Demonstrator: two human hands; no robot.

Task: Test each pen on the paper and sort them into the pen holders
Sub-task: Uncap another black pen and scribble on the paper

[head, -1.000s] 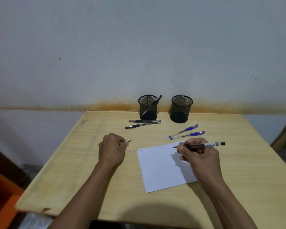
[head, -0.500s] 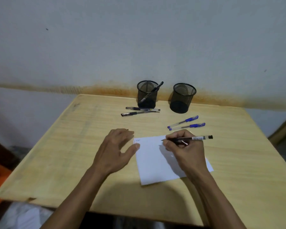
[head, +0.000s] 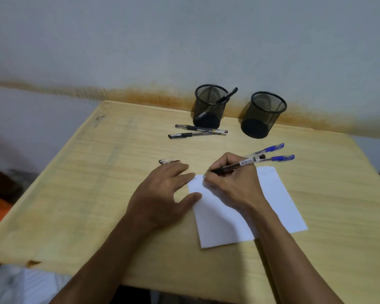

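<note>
Grip: right hand (head: 233, 183) pinches a black-grip clear plastic pen (head: 235, 166) in a writing hold.
Pen axis: tip low at the hand's left, on the top-left corner of the white paper sheet (head: 279, 200); tail rises rightward.
Left hand (head: 162, 194): fingers flat, steadying the sheet's left edge.
Holders: two black mesh cups, left one (head: 208, 106) with a pen, right one (head: 263, 115), both beyond the hands.

I see a pale wooden table (head: 75, 205) carrying white paper (head: 279, 200), two black mesh holders (head: 208, 113) (head: 262, 119), loose black pens (head: 198, 131), blue-capped pens (head: 276, 152) and a clear cap (head: 166, 161).
</note>
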